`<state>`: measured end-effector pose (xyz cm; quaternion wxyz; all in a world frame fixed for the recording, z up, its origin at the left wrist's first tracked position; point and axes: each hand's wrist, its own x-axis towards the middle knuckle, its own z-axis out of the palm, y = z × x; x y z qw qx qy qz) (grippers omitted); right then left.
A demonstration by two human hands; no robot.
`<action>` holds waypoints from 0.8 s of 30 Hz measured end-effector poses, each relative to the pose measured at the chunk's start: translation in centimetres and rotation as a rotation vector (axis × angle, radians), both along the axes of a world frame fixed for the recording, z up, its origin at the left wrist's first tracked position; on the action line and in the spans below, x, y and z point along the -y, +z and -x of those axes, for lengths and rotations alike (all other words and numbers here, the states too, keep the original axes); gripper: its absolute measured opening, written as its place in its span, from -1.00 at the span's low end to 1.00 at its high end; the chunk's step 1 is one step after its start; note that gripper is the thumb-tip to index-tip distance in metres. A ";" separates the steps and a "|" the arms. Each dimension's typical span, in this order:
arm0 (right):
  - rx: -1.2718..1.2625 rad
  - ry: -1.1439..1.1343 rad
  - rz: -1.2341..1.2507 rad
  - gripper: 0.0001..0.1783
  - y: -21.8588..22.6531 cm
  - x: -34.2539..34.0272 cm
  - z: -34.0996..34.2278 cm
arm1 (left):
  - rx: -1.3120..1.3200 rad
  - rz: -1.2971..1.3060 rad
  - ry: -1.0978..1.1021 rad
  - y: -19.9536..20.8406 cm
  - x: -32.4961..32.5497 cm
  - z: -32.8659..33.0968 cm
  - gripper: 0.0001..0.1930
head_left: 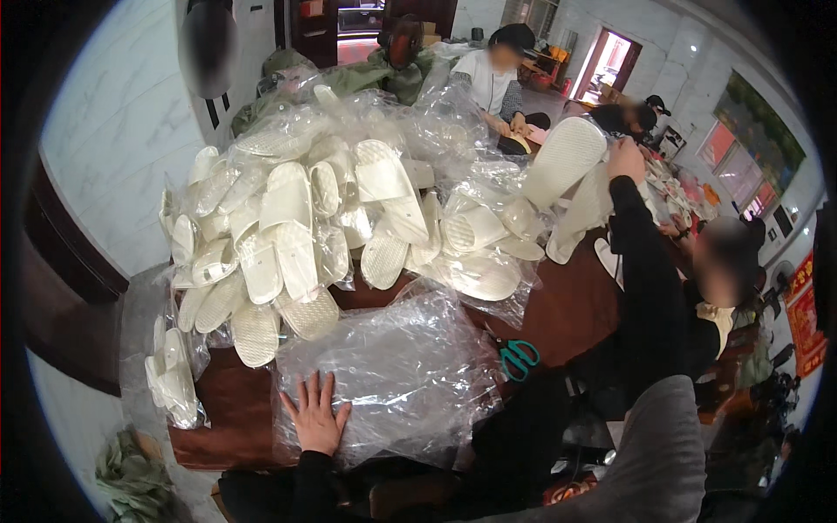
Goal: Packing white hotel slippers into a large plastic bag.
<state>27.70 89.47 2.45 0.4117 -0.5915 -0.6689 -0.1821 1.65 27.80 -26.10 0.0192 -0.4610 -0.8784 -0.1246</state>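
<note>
My left hand (316,418) lies flat with spread fingers on a stack of clear plastic bags (392,366) at the near edge of the table. My right hand (626,159) reaches far out to the right, its fingers closed at the edge of cream slippers (567,161), which stand raised with their textured soles showing. Part of the grip is hidden behind the slippers. To the left rises a big heap of cream slippers (288,227), many of them in clear bags. Scissors (519,357) with teal handles rest beside the bag stack.
The reddish-brown table (575,305) shows between the heap and the scissors. Across it, a person in a white top (488,83) handles something pale. Another person (724,261) sits close on the right. More slippers and bags (689,192) lie at the far right. Green sacking (131,471) lies on the floor.
</note>
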 end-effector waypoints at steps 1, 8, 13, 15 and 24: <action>0.008 0.000 -0.001 -0.72 0.7 -0.7 -0.9 | 0.001 0.023 0.002 0.2 -0.1 0.0 -0.32; 0.071 0.012 0.064 -0.71 1.5 -1.6 -1.3 | 0.020 0.025 0.007 0.0 0.2 0.1 -0.31; 0.161 0.012 -0.020 -0.74 3.9 -2.1 -1.9 | 0.003 0.019 0.011 -0.3 -0.6 0.2 -0.31; 0.272 0.092 -0.041 -0.73 4.6 -0.8 -1.3 | -0.006 0.037 0.019 0.0 0.0 0.3 -0.30; 0.479 0.003 -0.010 -0.73 6.9 -0.7 -1.2 | -0.012 0.029 0.012 -0.2 -0.1 0.1 -0.31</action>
